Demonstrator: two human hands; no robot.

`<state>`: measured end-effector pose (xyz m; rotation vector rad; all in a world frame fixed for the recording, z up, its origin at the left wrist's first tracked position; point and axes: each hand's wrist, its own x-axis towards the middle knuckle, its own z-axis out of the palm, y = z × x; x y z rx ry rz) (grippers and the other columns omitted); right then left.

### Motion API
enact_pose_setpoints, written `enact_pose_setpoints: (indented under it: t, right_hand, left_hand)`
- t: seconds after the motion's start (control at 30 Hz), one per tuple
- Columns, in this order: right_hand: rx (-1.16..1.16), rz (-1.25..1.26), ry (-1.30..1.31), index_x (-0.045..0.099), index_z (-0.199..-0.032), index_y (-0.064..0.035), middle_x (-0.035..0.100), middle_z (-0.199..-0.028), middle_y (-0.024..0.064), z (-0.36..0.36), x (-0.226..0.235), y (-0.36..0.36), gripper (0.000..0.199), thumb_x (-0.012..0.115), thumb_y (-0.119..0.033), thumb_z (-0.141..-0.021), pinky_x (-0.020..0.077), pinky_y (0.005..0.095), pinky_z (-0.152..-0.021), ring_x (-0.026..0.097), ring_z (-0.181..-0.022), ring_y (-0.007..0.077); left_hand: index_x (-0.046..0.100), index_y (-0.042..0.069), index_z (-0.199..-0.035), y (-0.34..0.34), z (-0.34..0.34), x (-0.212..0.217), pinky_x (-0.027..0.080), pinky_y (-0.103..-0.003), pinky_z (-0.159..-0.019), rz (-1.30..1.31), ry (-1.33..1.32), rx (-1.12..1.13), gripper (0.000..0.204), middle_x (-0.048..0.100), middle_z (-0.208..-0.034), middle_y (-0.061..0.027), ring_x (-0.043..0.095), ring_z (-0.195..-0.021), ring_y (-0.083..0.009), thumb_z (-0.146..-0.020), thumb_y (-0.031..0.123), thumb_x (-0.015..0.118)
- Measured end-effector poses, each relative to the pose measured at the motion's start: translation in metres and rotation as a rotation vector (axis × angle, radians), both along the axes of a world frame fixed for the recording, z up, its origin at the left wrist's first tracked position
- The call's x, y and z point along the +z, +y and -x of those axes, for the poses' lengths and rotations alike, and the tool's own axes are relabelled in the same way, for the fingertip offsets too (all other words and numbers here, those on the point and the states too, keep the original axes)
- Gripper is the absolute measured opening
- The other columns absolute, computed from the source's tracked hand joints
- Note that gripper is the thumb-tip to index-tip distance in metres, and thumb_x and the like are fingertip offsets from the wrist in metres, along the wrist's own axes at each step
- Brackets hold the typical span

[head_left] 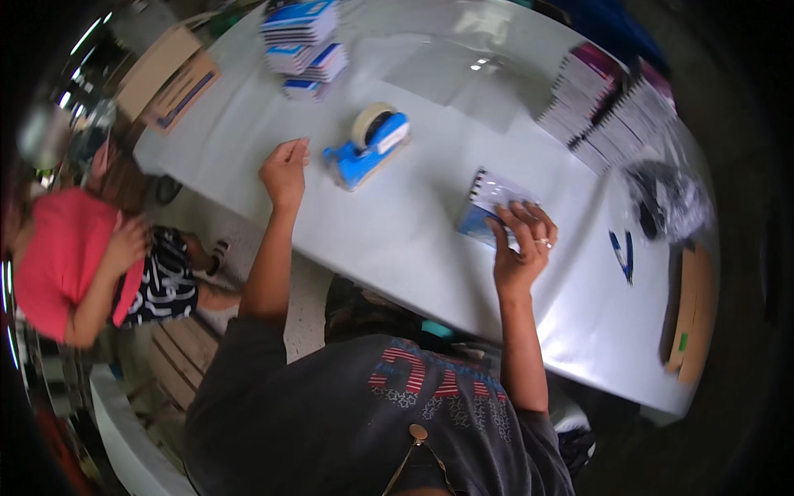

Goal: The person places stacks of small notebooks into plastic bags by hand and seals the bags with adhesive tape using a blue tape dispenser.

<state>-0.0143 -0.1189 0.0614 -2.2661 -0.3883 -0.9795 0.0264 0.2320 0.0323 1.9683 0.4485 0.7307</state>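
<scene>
My left hand (285,172) is raised over the table's near edge, its thumb and fingertips pressed together in a pinch. Whatever it may hold is too small to make out. To its right stands a blue tape dispenser (357,165) with a roll of tape (377,124) in it. My right hand (527,240) grips the near right part of a small spiral notebook (481,217), thumb and curled fingers on it. The notebook lies on the table, with a blue lower part, a pale shiny upper part and a black-and-white binding at its upper left corner.
Stacked notebooks (299,45) stand at the far left of the white table (397,223), more spiral notebooks (608,107) at the far right. Blue-handled pliers (622,256), crumpled clear plastic (672,198) and cardboard (691,314) lie right. A carton (169,78) and a person in pink (66,256) are left.
</scene>
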Motion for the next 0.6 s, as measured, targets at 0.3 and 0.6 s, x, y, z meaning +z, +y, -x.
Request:
enact_pose_setpoints:
  t: [0.3, 0.6]
  right_hand:
    - [0.014, -0.101, -0.034, 0.066, -0.087, -0.0152, 0.063, -0.097, -0.0011, -0.008, -0.003, -0.002, 0.032, 0.08, -0.005, -0.06, 0.0369, 0.0336, -0.084, 0.053, -0.102, 0.022]
    - [0.115, -0.395, 0.043, 0.064, -0.091, -0.0163, 0.059, -0.102, -0.0022, 0.006, 0.012, -0.019, 0.032, 0.079, -0.009, -0.064, 0.0357, 0.0333, -0.081, 0.051, -0.099, 0.0205]
  left_hand:
    - [0.064, -0.002, -0.08, -0.219, 0.047, 0.127, 0.04, -0.023, -0.046, 0.828, -0.058, -0.875, 0.038, 0.062, -0.066, -0.0102, 0.053, -0.048, -0.0122, -0.093, 0.033, 0.056]
    - [0.056, 0.007, -0.064, -0.253, 0.062, 0.101, 0.031, -0.02, -0.041, 0.68, 0.514, -0.443, 0.037, 0.048, -0.053, 0.0006, 0.041, -0.043, -0.0059, -0.084, 0.035, 0.069]
